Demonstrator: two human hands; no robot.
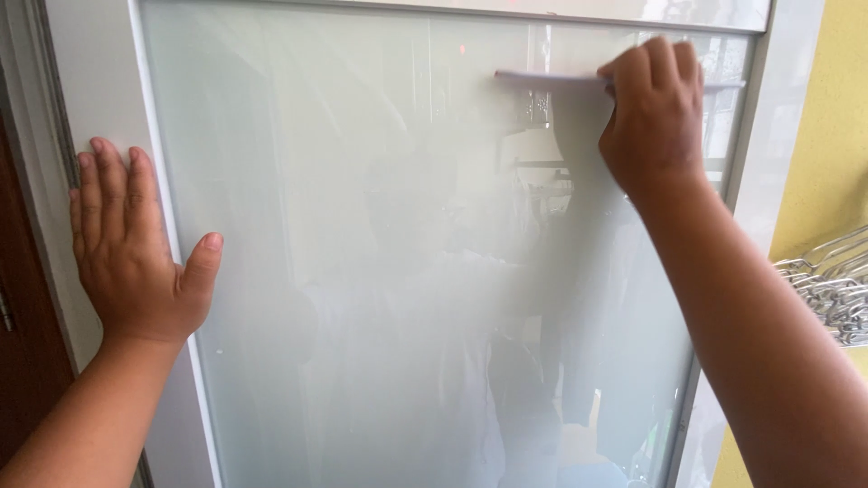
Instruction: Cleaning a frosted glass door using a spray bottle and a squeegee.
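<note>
Fingers of the left hand lie spread and flat, holding nothing, pressed against the white frame at the left edge of the frosted glass panel; the thumb reaches just over the frame's inner edge onto the glass. This hand sits about halfway down the panel, well apart from the tool.

Across the pane, near its top right corner, the right hand is closed in a fist around the grip of a squeegee. The pale blade runs level along the glass, its long axis parallel to the panel's top edge. Most of the visible blade stretches out leftward from the knuckles toward the middle of the pane, and a thinner end appears to poke out on the right toward the right frame. The blade looks pressed to the glass just below the top edge, though the contact itself is hard to make out. So the squeegee lies wholly in the right hand, up high, with the glass open below it.

Beyond the right frame, wire hangers hang against a yellow wall.
</note>
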